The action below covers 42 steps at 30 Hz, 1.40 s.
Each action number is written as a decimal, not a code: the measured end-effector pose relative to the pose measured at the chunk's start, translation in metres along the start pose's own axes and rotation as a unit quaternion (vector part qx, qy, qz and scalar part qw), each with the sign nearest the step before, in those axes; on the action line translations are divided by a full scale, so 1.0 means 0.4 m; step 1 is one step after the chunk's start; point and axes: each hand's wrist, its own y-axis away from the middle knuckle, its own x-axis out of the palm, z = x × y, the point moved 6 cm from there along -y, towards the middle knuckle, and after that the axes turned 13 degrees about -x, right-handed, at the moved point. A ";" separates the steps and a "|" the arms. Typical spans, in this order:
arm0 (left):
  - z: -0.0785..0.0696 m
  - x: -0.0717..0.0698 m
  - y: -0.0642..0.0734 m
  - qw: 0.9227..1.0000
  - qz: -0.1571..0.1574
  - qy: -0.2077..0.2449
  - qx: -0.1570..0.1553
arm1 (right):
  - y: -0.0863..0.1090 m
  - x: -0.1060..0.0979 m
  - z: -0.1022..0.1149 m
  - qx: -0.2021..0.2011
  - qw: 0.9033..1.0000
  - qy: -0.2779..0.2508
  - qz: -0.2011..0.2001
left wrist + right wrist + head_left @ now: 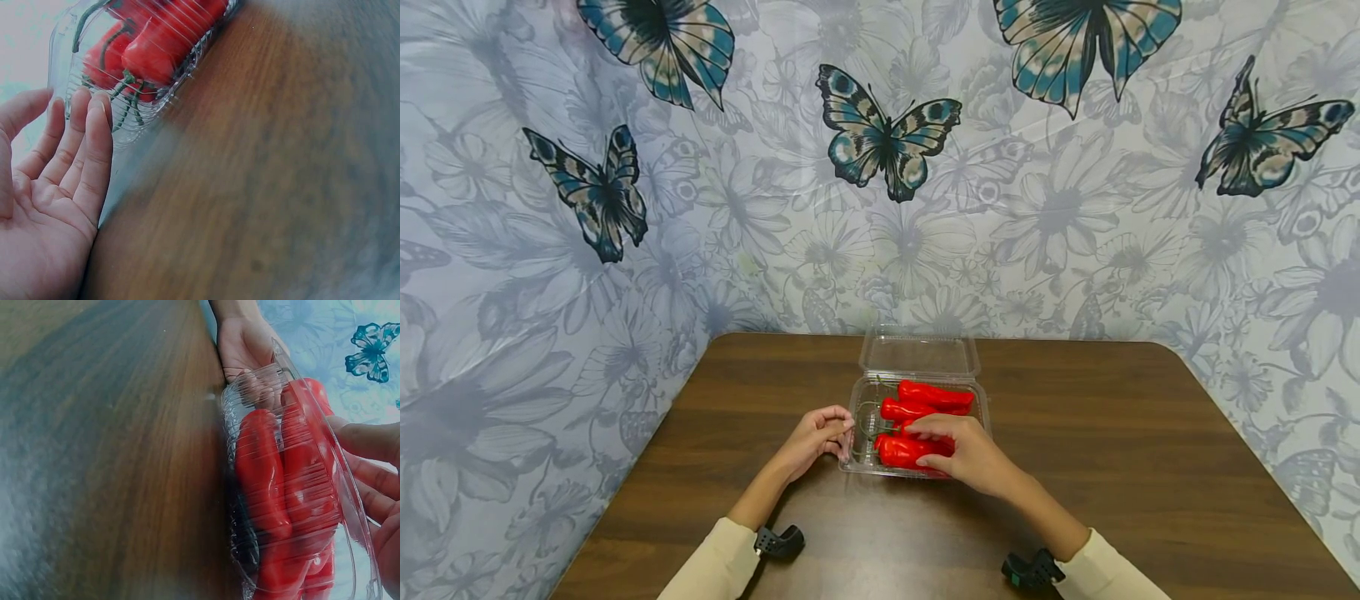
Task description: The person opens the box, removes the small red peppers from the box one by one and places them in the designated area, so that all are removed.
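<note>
A clear plastic clamshell box (861, 468) on the table holds several long red peppers (936, 393) with green stems, its lid (917, 350) folded back. At the box's left end, the left hand (816, 439) touches the wall with its fingertips (80, 100), fingers nearly straight and thumb apart. The right hand (966, 454) reaches over the box from the right, thumb and fingers around the front red pepper (898, 452), which lies inside. The box wall partly blocks the right fingers (375, 478) in the right wrist view.
The brown wooden table (1112, 433) extends on both sides of the box. Behind it hangs a butterfly-patterned cloth (887, 250). Each wrist wears a black band device, one at the left (780, 542) and one at the right (1032, 571).
</note>
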 end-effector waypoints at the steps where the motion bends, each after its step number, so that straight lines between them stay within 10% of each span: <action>1: -0.001 0.000 0.000 1.000 0.000 0.000 0.001 | -0.001 0.000 0.001 -0.001 1.000 0.000 -0.001; 42: -0.006 0.007 0.008 1.000 0.004 -0.001 0.002 | 0.003 0.003 0.008 -0.014 0.998 0.021 0.063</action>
